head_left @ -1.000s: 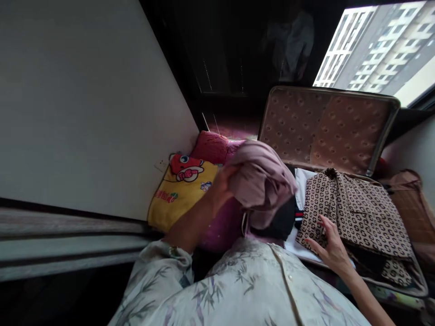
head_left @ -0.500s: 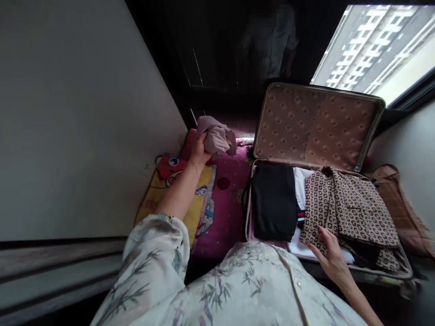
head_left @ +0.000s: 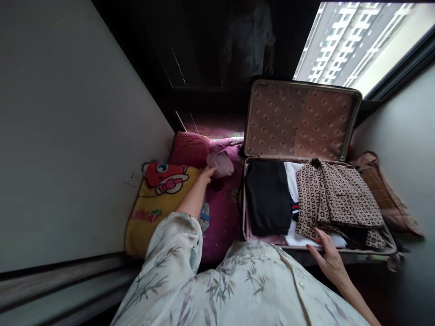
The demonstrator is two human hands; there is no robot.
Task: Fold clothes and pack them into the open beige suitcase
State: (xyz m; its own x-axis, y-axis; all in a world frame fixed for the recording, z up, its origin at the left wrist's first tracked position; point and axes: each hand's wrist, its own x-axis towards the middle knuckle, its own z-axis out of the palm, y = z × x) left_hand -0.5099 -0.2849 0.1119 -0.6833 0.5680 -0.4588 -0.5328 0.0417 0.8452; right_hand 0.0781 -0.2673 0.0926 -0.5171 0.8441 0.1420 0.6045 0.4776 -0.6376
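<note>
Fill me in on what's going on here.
A person's left hand is at a mauve cloth over the magenta bedding; its grip is unclear. The open right hand is by the front edge of a patterned garment. That garment lies in the open suitcase, with a folded black garment to its left.

The person wears a loose, pale off-white shirt (head_left: 238, 294) printed with slender bamboo-like leaves in grey-green and muted purple. Its left sleeve (head_left: 170, 260) is wide and softly creased, ending near the elbow, with a darker blue-green patch of print close to the cuff; a tan-edged placket (head_left: 292, 280) with a small, pale, round button (head_left: 302, 285) runs down the front. The left hand (head_left: 208, 174) and right hand (head_left: 329, 259) are ungloved.
</note>
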